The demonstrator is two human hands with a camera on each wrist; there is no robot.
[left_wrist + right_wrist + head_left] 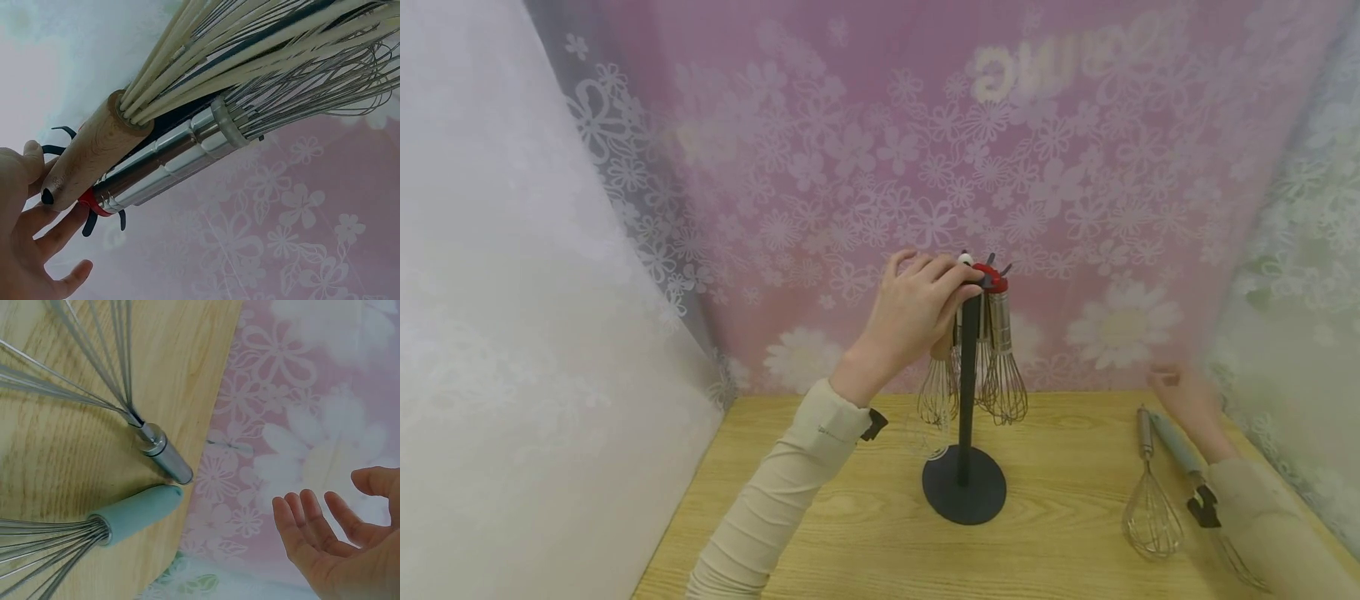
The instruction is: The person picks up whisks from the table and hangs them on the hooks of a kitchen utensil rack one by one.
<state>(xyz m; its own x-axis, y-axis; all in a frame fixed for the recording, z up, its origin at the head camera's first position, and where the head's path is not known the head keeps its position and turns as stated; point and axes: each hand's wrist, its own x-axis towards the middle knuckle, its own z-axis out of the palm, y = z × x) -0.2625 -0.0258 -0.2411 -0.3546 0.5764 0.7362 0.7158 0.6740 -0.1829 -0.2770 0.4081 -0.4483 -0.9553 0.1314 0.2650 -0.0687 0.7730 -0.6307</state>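
Note:
My left hand (913,304) is at the top of a black stand (967,392), thumb and forefinger at its hooks. In the left wrist view, the thumb and fingers are around the end of a wooden-handled whisk (90,150), which hangs head down. Beside it hangs a steel whisk (187,144) with a red top. More whisks hang behind, partly hidden. At the right, my blurred right hand (1191,406) is above the table, fingers relaxed and holding nothing. Near it lie a steel whisk (165,459) and a whisk with a teal handle (137,515).
The stand's round black base (964,492) rests on a wood-grain table (1060,483). A pink flowered curtain (850,192) rises behind the table, and pale cloths (512,333) hang at both sides.

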